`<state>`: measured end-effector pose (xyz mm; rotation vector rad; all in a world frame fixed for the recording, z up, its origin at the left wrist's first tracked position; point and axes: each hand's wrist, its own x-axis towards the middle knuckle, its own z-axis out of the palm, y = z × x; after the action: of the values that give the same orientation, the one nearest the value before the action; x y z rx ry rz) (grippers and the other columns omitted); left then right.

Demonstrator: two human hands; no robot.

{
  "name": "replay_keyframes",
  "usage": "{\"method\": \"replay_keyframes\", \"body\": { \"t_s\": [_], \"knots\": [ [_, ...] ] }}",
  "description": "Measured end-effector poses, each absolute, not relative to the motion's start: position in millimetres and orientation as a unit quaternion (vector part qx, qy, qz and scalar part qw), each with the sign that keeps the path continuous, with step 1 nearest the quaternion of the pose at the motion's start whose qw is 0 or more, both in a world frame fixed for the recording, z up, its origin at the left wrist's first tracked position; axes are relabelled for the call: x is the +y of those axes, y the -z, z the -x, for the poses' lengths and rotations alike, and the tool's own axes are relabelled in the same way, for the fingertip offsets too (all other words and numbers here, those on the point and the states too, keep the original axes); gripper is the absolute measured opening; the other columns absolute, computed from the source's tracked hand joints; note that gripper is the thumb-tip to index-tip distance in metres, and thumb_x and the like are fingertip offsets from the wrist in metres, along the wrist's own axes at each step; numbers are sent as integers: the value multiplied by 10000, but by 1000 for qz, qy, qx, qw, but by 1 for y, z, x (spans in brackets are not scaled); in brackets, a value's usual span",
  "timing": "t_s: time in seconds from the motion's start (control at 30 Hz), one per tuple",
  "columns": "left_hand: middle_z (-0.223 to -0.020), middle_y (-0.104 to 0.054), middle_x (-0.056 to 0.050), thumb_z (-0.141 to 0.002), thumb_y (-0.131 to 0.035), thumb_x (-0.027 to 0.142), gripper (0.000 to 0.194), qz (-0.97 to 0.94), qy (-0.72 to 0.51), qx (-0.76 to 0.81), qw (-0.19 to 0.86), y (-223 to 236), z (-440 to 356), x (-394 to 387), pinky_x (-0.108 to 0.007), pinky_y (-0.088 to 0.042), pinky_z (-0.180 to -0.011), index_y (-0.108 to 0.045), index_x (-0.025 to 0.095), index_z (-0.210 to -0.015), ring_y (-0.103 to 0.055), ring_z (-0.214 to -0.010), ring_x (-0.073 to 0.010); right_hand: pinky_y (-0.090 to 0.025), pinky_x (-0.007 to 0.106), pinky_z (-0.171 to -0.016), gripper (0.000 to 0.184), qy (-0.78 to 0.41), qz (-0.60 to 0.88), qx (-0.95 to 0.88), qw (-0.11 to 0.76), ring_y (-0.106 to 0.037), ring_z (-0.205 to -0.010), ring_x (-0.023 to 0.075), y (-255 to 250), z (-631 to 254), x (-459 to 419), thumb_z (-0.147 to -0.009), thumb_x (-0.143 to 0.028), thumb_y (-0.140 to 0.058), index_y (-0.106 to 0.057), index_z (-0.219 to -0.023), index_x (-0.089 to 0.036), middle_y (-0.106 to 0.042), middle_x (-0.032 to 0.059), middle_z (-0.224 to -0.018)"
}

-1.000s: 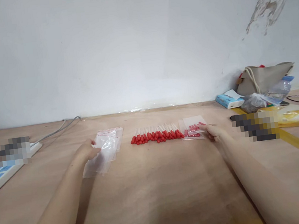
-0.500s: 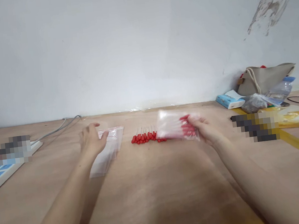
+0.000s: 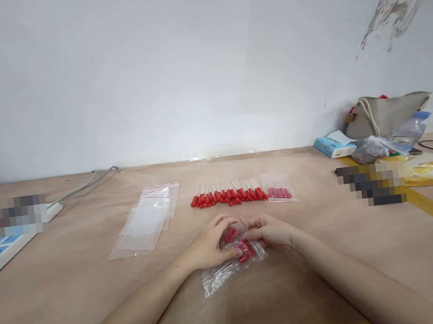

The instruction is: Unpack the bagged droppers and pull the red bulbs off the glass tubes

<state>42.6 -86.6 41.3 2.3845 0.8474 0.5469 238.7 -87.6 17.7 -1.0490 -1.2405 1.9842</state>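
My left hand [image 3: 214, 243] grips a clear zip bag [image 3: 223, 277] at the front middle of the table, thumb on top. Red-handled pieces [image 3: 245, 251] lie inside it, partly covered by my fingers. The fingers of my right hand [image 3: 270, 231] are pinched on the bag's right edge. Beyond my hands runs a row of small red-handled sticks [image 3: 229, 197] with thin pale shafts pointing to the wall. At the row's right end lies another clear bag [image 3: 278, 180] with several of the same sticks in it. Flat clear bags [image 3: 145, 223] overlap to the left of the row.
A white power strip [image 3: 13, 244] with a grey cable lies at the far left. On the right are a blue tissue pack [image 3: 333, 146], a grey bag [image 3: 388, 114], a yellow packet [image 3: 430, 170] and a blurred-out dark object [image 3: 373, 185]. A wall [image 3: 191, 81] stands behind the table.
My right hand has come back toward me and left with a bag of red-handled pieces. My left hand has moved from the flat bags to the middle and taken hold of the bag too.
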Motion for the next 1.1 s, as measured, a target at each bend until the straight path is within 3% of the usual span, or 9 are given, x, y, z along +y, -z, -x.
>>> {"method": "replay_keyframes", "body": {
  "t_s": [0.2,0.33,0.47,0.63,0.8,1.1],
  "knots": [
    [-1140,-479,-48,-712,-617,358,533,-886,-192,304,292,-44,-39,-81,-306,-416,-867,-412,245,-1191,-471,-1043,-195,-493,280,-603,422,-730,432,-435,302,-618,-594,137,-10,-246,-87,-485,-251,-769,-639,-866,-123,-665,41,-682],
    [-1204,-453,-42,-845,-437,263,347,-894,-207,295,266,-38,-45,-80,-306,-375,-934,-445,259,-1191,-445,-1096,-165,-475,269,-547,477,-717,436,-432,330,-590,-531,124,-10,-239,-89,-454,-258,-785,-622,-881,-123,-646,14,-608],
    [-1223,-460,-39,-884,-336,225,307,-921,-205,268,194,-32,-50,-76,-301,-365,-943,-541,245,-1111,-448,-1100,-157,-440,237,-483,451,-695,439,-453,346,-548,-465,105,-11,-234,-91,-425,-275,-796,-601,-799,-116,-609,-22,-531],
    [-1113,-565,-31,-887,-345,229,287,-952,-198,205,112,-32,-51,-73,-276,-409,-877,-609,226,-999,-512,-1013,-146,-406,208,-438,466,-676,444,-480,340,-501,-412,82,-10,-232,-92,-414,-274,-799,-567,-783,-110,-582,-42,-472],
    [-974,-643,-38,-872,-401,217,228,-951,-271,140,47,-23,-50,-69,-236,-461,-769,-611,179,-953,-584,-882,-126,-391,204,-420,476,-668,454,-485,337,-500,-401,88,-9,-232,-92,-392,-299,-806,-526,-736,-127,-579,-47,-457],
    [-818,-673,-32,-844,-401,123,205,-937,-337,92,-24,-18,-53,-67,-236,-489,-704,-604,148,-830,-608,-792,-130,-395,193,-468,530,-715,398,-465,338,-493,-434,61,-5,-239,-89,-467,-321,-785,-534,-892,-128,-585,-56,-517]
  ]
}}
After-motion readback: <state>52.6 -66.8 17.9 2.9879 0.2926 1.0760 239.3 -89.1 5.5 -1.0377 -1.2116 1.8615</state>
